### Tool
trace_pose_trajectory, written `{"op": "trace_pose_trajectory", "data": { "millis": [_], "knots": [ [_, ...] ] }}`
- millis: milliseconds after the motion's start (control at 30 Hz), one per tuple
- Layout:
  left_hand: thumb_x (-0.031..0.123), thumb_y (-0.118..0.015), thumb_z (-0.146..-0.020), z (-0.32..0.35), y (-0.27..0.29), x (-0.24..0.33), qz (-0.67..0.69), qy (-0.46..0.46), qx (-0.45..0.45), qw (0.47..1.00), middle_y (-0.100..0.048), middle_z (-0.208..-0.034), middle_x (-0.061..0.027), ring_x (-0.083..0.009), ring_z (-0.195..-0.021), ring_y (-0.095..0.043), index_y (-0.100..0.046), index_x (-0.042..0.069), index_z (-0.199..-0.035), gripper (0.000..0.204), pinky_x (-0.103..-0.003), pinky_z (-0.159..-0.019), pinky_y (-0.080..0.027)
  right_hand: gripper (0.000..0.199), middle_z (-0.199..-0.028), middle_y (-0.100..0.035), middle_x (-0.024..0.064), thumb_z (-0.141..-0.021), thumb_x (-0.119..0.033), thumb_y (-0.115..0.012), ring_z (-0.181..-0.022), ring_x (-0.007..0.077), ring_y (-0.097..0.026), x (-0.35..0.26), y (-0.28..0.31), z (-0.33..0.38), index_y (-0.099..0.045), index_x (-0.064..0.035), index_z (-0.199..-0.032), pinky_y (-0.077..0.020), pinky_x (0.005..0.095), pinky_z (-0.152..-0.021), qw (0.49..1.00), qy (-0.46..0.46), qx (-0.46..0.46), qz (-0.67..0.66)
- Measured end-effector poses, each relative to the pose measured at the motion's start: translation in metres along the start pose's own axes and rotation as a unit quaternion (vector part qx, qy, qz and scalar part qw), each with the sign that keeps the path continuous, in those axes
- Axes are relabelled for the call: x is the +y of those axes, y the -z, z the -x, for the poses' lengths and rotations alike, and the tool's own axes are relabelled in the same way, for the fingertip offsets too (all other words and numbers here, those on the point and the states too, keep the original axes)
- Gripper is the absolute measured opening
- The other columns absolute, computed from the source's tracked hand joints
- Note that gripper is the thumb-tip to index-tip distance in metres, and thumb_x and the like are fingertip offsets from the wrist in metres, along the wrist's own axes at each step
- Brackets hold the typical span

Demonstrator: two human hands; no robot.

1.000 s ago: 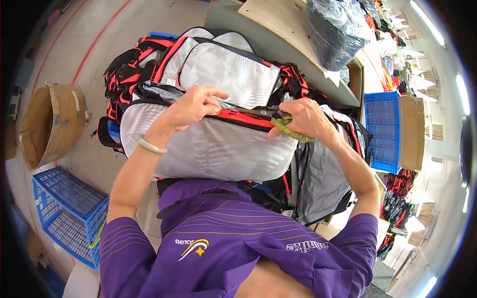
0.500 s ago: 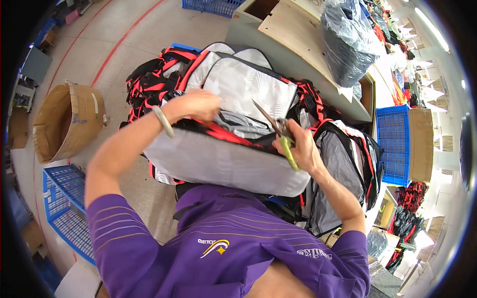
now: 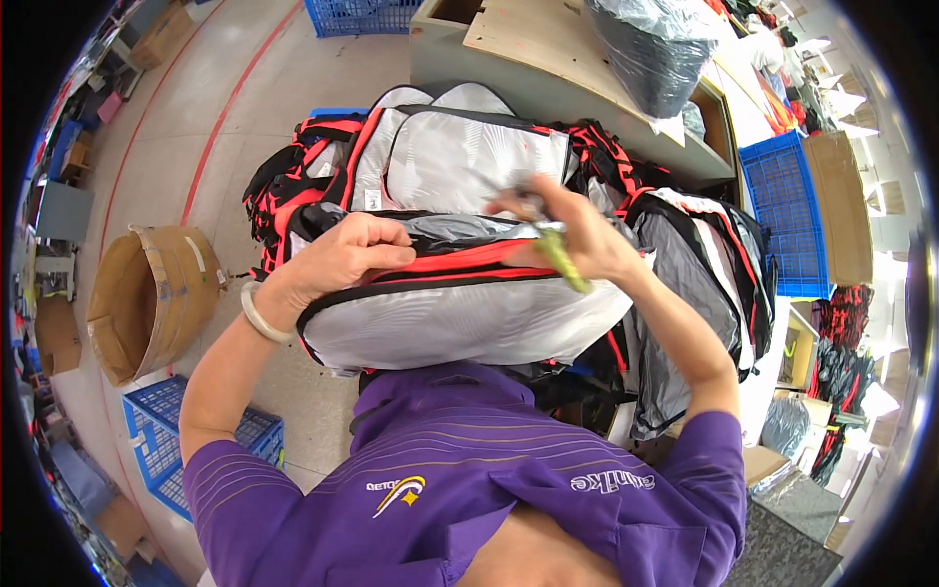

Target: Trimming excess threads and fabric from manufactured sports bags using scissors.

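I hold a large grey, black and red sports bag (image 3: 460,318) against my chest. My left hand (image 3: 344,256) grips its upper edge by the red trim, a pale bangle on that wrist. My right hand (image 3: 577,235) is closed on small scissors with yellow-green handles (image 3: 559,256), their blades blurred over the bag's opening. More bags of the same kind (image 3: 460,161) are stacked behind it, and another (image 3: 699,284) hangs to the right.
A round cardboard drum (image 3: 147,298) stands on the floor at left, a blue plastic crate (image 3: 171,445) below it. A wooden bench (image 3: 548,49) with a dark plastic sack (image 3: 650,49) lies ahead. Another blue crate (image 3: 782,210) and cartons sit at right.
The camera view swung so the bag sits more central. My right hand with the scissors moved up and left over the bag's top edge; my left hand kept its grip.
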State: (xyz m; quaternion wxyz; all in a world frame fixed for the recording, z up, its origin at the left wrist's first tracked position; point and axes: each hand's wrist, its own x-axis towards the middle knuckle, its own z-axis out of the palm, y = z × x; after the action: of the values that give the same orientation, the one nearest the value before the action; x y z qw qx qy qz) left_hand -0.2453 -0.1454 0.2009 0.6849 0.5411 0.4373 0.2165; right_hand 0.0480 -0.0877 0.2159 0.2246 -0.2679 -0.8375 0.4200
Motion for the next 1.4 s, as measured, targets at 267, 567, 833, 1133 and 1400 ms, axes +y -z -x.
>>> {"op": "trace_pose_trajectory", "data": {
  "millis": [267,567,833,1133,1400],
  "knots": [
    [0.007,-0.075,-0.072,0.016,-0.017,-0.015,-0.229,-0.208,0.211,0.927,-0.062,-0.082,-0.0113,-0.0204,-0.075,-0.060,-0.061,-0.003,-0.090,0.025,-0.033,-0.068,-0.048,0.032,-0.086,-0.062,0.0056,-0.073,-0.008,-0.074,-0.081,0.0114,-0.057,-0.016,-0.057,-0.053,-0.052,0.0004,-0.095,-0.0477,0.0277,-0.073,0.985,-0.122,-0.056,-0.109],
    [0.003,-0.072,-0.071,0.021,-0.025,-0.025,-0.437,-0.278,0.352,0.780,-0.058,-0.104,-0.0118,-0.0285,-0.094,-0.058,-0.066,0.002,-0.096,0.026,-0.038,-0.080,-0.048,0.030,-0.088,-0.063,0.0053,-0.074,-0.005,-0.074,-0.080,0.0092,-0.057,0.002,-0.063,-0.057,-0.052,-0.0001,-0.093,-0.0473,0.0254,-0.073,0.978,-0.173,-0.034,-0.114],
    [0.003,-0.071,-0.071,0.001,-0.014,-0.056,-0.432,-0.281,0.316,0.796,-0.059,-0.109,-0.0112,-0.0304,-0.097,-0.059,-0.062,0.001,-0.095,0.026,-0.038,-0.082,-0.050,0.029,-0.088,-0.062,0.0051,-0.074,-0.005,-0.074,-0.078,0.0075,-0.054,0.008,-0.057,-0.053,-0.053,-0.0001,-0.093,-0.0442,0.0225,-0.071,0.976,-0.174,-0.018,-0.132],
    [0.002,-0.060,-0.082,-0.009,-0.014,-0.062,-0.381,-0.250,0.293,0.841,-0.060,-0.087,-0.0145,-0.0315,-0.085,-0.058,-0.056,-0.001,-0.089,0.009,-0.038,-0.076,-0.046,0.030,-0.086,-0.061,0.0038,-0.074,-0.006,-0.075,-0.077,0.0079,-0.056,0.011,-0.042,-0.058,-0.053,0.0011,-0.093,-0.0464,0.0247,-0.071,0.980,-0.164,-0.074,-0.083],
    [0.004,-0.051,-0.088,0.003,-0.026,-0.039,-0.091,-0.106,0.211,0.967,-0.061,-0.078,-0.0151,-0.0232,-0.074,-0.058,-0.055,-0.004,-0.086,0.010,-0.032,-0.069,-0.044,0.033,-0.086,-0.063,0.0050,-0.073,-0.008,-0.077,-0.079,0.0090,-0.058,-0.005,-0.035,-0.063,-0.053,-0.0002,-0.095,-0.0477,0.0256,-0.073,0.970,-0.152,-0.179,-0.058]
  ]
}}
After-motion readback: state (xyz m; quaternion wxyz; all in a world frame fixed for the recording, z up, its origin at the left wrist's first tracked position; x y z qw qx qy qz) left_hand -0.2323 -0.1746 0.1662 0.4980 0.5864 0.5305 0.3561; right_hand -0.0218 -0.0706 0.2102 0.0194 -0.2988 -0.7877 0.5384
